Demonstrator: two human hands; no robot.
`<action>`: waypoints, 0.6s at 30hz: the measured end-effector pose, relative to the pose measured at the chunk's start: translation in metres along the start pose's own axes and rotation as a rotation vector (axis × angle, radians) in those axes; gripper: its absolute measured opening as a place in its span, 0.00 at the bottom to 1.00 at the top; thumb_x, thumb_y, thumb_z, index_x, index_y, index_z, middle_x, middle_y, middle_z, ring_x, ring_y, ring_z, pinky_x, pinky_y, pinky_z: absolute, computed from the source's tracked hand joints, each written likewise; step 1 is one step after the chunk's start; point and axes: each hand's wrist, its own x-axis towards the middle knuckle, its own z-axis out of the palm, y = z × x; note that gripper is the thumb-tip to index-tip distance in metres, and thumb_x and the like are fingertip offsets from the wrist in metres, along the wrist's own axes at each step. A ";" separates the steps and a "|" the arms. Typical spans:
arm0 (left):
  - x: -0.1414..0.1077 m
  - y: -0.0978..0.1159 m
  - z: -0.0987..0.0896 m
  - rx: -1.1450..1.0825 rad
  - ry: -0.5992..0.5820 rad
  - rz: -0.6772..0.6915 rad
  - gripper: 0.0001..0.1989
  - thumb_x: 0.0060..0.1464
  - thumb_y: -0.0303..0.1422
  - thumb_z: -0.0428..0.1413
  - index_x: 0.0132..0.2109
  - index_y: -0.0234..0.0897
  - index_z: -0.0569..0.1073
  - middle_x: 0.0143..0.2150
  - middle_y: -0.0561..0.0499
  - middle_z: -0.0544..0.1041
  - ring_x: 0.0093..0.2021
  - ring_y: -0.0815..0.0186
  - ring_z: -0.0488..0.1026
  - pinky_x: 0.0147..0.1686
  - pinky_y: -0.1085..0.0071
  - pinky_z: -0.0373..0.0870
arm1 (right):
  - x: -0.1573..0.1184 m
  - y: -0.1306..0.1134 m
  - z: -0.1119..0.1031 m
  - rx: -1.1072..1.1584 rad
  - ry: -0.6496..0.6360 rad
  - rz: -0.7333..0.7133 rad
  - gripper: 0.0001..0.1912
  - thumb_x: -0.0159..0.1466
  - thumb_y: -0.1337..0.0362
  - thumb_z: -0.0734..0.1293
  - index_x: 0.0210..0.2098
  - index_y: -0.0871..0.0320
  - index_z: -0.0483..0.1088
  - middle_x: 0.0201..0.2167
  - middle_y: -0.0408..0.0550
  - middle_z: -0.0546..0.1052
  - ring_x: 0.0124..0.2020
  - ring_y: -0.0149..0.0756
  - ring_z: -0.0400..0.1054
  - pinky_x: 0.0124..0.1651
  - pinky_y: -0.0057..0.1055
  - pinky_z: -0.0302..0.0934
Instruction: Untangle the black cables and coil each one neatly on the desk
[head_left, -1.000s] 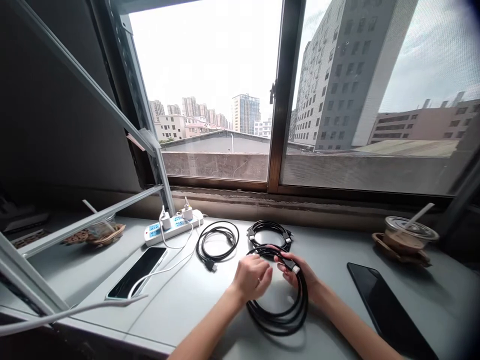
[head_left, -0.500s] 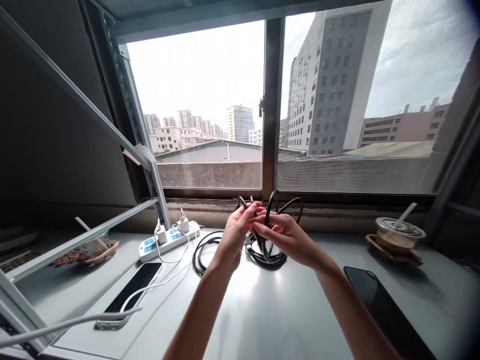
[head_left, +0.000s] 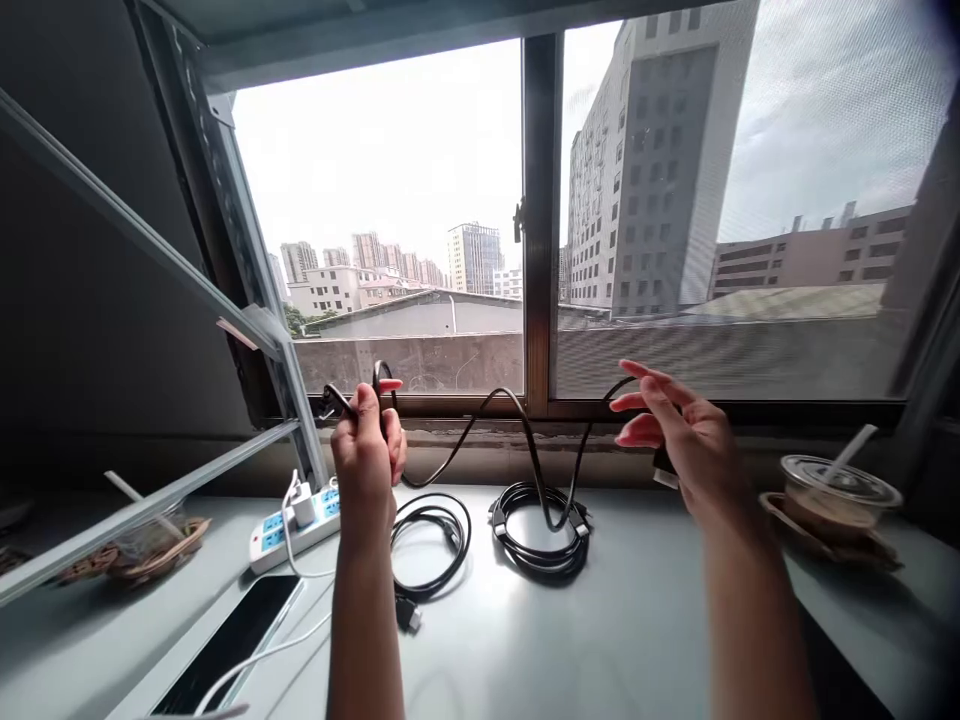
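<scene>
A black cable (head_left: 529,440) runs slack in the air between my two hands, dipping and looping in front of the window. My left hand (head_left: 366,450) is closed around one stretch of it, with a loop and an end poking out above the fingers. At the right, my right hand (head_left: 690,440) pinches the cable between thumb and fingers, the other fingers loosely spread. A dark connector (head_left: 664,468) shows below that palm. On the table lie two coiled black cables: a thick coil (head_left: 544,572) in the middle and a looser coil (head_left: 466,540) with a plug (head_left: 409,615) to its left.
A white power strip (head_left: 262,548) with a charger stands left, near a phone (head_left: 232,640) with a white cord. A lidded drink cup (head_left: 840,500) sits in a holder at right, beside a dark flat device (head_left: 836,660). A metal shelf frame (head_left: 187,475) crosses the left side.
My hands have moved apart, left hand to the left and right hand to the right. The cable bunched between them is now spread out in a long slack run.
</scene>
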 end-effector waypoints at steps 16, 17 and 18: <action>-0.010 -0.002 0.003 0.204 0.095 0.330 0.30 0.53 0.43 0.56 0.09 0.38 0.57 0.06 0.57 0.54 0.11 0.74 0.59 0.12 0.76 0.53 | -0.007 -0.005 0.011 0.098 -0.321 0.302 0.22 0.60 0.52 0.66 0.52 0.53 0.68 0.50 0.51 0.73 0.44 0.39 0.72 0.29 0.25 0.72; -0.014 -0.001 0.007 0.176 0.123 0.331 0.29 0.53 0.44 0.56 0.10 0.38 0.57 0.06 0.57 0.54 0.11 0.74 0.59 0.12 0.76 0.52 | -0.007 -0.003 0.016 0.086 -0.381 0.339 0.23 0.61 0.49 0.64 0.49 0.57 0.71 0.50 0.54 0.72 0.43 0.40 0.72 0.31 0.27 0.72; -0.017 -0.001 0.011 0.154 0.148 0.340 0.29 0.52 0.45 0.56 0.10 0.38 0.57 0.07 0.58 0.54 0.11 0.74 0.58 0.12 0.75 0.52 | -0.008 -0.001 0.021 0.090 -0.430 0.363 0.25 0.61 0.47 0.63 0.47 0.60 0.72 0.51 0.57 0.72 0.41 0.40 0.73 0.31 0.27 0.72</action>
